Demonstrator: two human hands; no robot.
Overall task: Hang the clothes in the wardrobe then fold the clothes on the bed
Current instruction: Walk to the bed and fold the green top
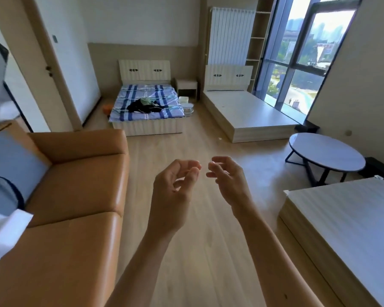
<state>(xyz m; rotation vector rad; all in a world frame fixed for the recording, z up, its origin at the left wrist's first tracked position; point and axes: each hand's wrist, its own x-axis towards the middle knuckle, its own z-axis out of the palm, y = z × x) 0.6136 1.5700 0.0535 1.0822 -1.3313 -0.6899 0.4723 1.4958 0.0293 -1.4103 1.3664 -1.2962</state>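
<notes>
Find the clothes [145, 105] at upper centre of the frame, heaped on the bed [164, 91] with the blue-and-lilac striped sheet, on the near half of the mattress and slightly left of its middle. Lying as one crumpled pile, unfolded, with the long axis across the width of the bed, roughly left to right in the frame; low and spread rather than stacked. Mostly black fabric, with a pale green piece bunched on top toward the far side and thin dark strands trailing to the right. Single garments too small to tell apart. Bed itself set lengthwise away from the camera, headboard at the far wall, foot end toward the viewer. At centre of the frame, above the pale wood floor [197, 240]: left hand [175, 185] and right hand [226, 180], raised side by side, close but not touching, well apart from the clothes. Left hand with fingers loosely curled, thumb near the fingertips, holding nothing. Right hand likewise loosely curled and holding nothing. At lower left, a tan leather sofa [75, 196]. At right, a round grey table [326, 156] on dark legs; above it, a bare bed frame [248, 114] beside the tall window [297, 63]. Between the two beds, a small nightstand [186, 86]; white containers [187, 107] on the floor just beside the striped bed.
</notes>
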